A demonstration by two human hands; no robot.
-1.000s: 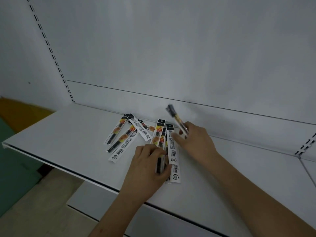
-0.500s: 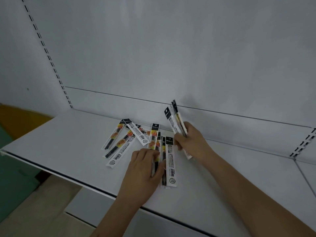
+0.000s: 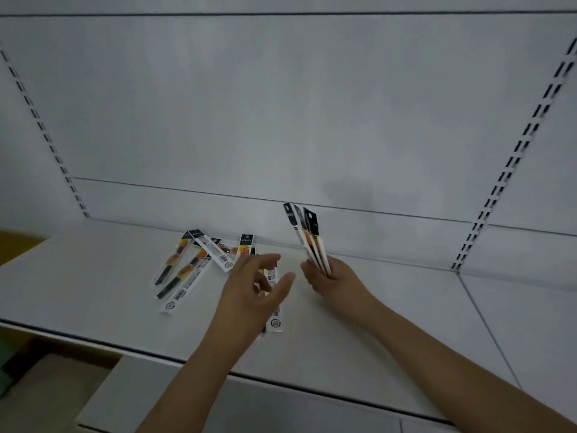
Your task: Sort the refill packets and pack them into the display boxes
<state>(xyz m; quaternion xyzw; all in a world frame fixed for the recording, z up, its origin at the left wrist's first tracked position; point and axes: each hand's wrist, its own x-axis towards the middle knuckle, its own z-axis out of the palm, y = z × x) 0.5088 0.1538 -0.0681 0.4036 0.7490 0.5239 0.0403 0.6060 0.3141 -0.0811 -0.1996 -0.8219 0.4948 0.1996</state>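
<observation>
The right hand [image 3: 335, 281] grips a bunch of refill packets [image 3: 307, 235] at their lower ends, fingers curled round them; the bunch stands nearly upright and fans slightly at the black top tabs, and the exact count cannot be read, though at least three tabs show. The left hand [image 3: 254, 292] hovers just left of the bunch with fingers spread and loosely bent, holding nothing; it covers most of the packets beneath it, so only a barcoded lower end [image 3: 274, 321] shows below the palm. Printing on all packets is too blurred to read. Half a second ago the left hand lay flat on those packets and the right hand held two packets lower down; now the left hand is lifted off and the held bunch is thicker and raised. Further left of the bunch, loose refill packets [image 3: 193, 264] lie criss-crossed on the white shelf [image 3: 93, 276], some overlapping. Behind the bunch rises the white back panel [image 3: 281, 104], with slotted uprights [image 3: 512, 157] at both sides. A lower shelf [image 3: 140, 395] shows below the shelf's front edge. No display boxes are in view.
</observation>
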